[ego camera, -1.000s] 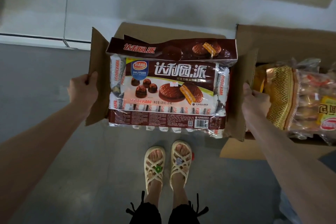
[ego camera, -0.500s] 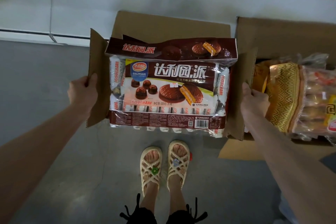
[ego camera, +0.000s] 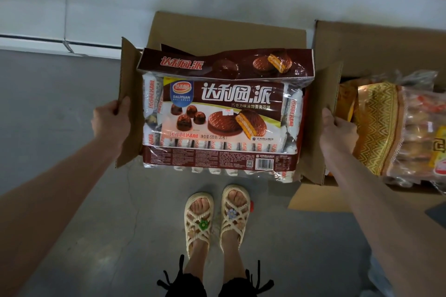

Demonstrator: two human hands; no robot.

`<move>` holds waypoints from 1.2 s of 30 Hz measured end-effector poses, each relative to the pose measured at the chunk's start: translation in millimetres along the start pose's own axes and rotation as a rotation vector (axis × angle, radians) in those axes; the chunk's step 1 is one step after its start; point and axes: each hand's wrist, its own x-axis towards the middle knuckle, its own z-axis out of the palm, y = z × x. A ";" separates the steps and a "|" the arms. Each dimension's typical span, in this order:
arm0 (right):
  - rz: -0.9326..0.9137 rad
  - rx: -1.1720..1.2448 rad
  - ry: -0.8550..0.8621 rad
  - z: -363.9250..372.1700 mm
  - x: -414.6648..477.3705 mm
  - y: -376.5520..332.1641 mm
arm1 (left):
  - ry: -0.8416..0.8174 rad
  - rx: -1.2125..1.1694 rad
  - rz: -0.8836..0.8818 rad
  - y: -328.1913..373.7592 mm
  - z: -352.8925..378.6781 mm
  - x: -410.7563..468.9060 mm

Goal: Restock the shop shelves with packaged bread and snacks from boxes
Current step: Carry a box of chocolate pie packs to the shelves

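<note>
A cardboard box (ego camera: 226,29) full of brown chocolate pie multipacks (ego camera: 222,113) is held up in front of me above the floor. My left hand (ego camera: 109,120) grips the box's left side flap (ego camera: 129,94), thumb over its edge. My right hand (ego camera: 336,128) grips the right side flap (ego camera: 321,116). The top pack lies flat, label up, with a second pack's header behind it.
A second open cardboard box (ego camera: 376,38) stands to the right with bagged bread and pastries (ego camera: 398,132) inside. My sandalled feet (ego camera: 214,219) stand on the grey floor below the box. A white shelf base (ego camera: 72,2) runs along the far side.
The box and both hands have shifted slightly in view as my head moved; my grip on both flaps is unchanged.
</note>
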 end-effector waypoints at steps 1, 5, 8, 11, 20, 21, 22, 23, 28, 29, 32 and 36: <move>0.007 0.007 -0.005 -0.6 -0.4 0.1 | -0.007 -0.010 -0.010 -2.2 -0.8 1.0; 0.029 0.053 -0.004 1.2 -4.8 -0.5 | -0.036 -0.011 -0.001 -9.7 -8.8 4.9; 0.014 0.090 -0.008 -0.1 -10.1 -1.5 | -0.045 0.007 0.030 -10.1 -15.8 6.7; -0.001 0.102 -0.025 -6.1 -19.0 -3.8 | -0.042 0.008 0.035 -6.9 -23.7 1.4; -0.108 0.050 -0.162 -43.9 -63.3 -20.8 | -0.107 -0.065 -0.024 10.5 -55.3 -48.5; -0.108 0.056 -0.173 -46.2 -67.7 -23.8 | -0.107 -0.059 -0.018 12.8 -57.3 -53.5; -0.121 0.064 -0.187 -53.6 -76.4 -29.9 | -0.111 -0.064 -0.007 18.7 -65.6 -63.0; -0.132 0.059 -0.204 -58.2 -83.9 -34.9 | -0.129 -0.083 0.005 23.4 -70.7 -71.8; -0.264 0.049 -0.224 -94.9 -128.0 -76.3 | -0.192 -0.167 0.092 62.0 -105.1 -118.8; -0.293 0.055 -0.231 -106.0 -138.0 -88.1 | -0.195 -0.180 0.112 75.0 -115.9 -131.0; -0.368 0.107 -0.261 -136.4 -165.6 -122.1 | -0.210 -0.224 0.186 113.6 -143.9 -163.5; -0.493 0.182 -0.271 -197.9 -207.8 -171.2 | -0.189 -0.305 0.293 172.1 -188.9 -207.9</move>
